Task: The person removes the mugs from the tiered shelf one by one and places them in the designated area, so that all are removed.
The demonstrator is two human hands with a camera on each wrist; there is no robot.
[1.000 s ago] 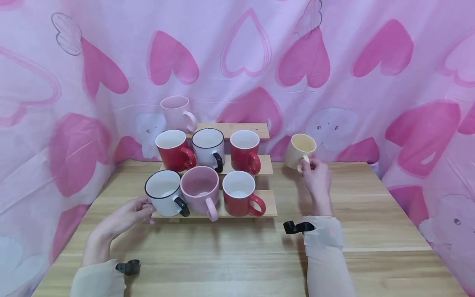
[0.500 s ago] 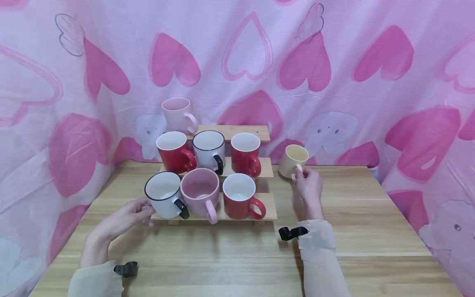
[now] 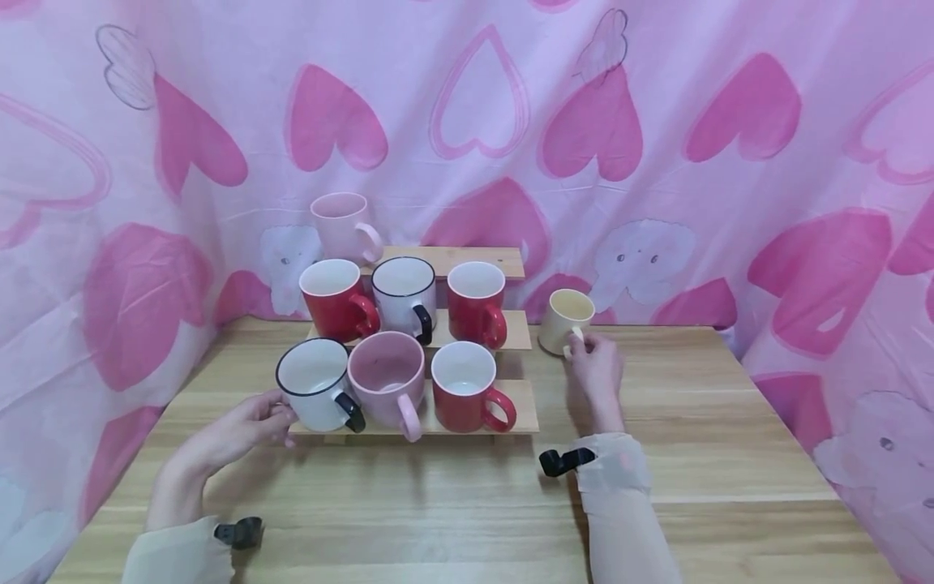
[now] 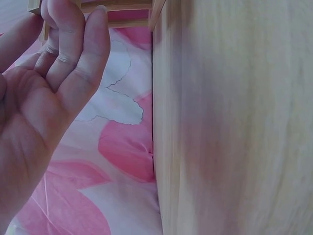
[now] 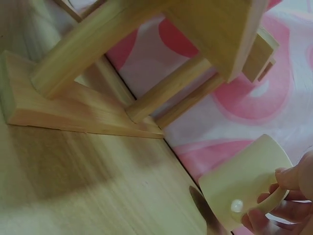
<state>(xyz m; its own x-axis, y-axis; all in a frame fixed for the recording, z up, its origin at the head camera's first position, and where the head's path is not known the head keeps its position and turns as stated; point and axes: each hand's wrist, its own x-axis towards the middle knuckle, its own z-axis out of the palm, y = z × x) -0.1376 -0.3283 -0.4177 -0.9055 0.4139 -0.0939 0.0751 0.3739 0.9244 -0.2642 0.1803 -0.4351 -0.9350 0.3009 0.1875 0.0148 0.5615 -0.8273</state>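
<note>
My right hand (image 3: 598,369) grips the handle of a pale yellow mug (image 3: 560,320), which stays upright beside the rack's right end. In the right wrist view the yellow mug's (image 5: 242,183) base is close to the tabletop, its shadow alongside. My left hand (image 3: 244,426) is at the left end of the lowest tier of a three-tier wooden rack (image 3: 520,405). Its fingers curl at the wooden end piece (image 4: 35,6) in the left wrist view. Right by these fingers stands a white mug (image 3: 314,397) with a black rim and handle.
On the lowest tier are also a pink mug (image 3: 387,377) and a red mug (image 3: 461,397). The middle tier bears a red mug (image 3: 332,304), a white mug (image 3: 401,296) and another red mug (image 3: 470,312). A light pink mug (image 3: 339,231) sits top left. Behind hangs a pink heart-print curtain (image 3: 409,105).
My right hand has brought the yellow mug left and nearer, lower beside the rack. My left hand has stayed at the rack's left end; the view has shifted slightly.
</note>
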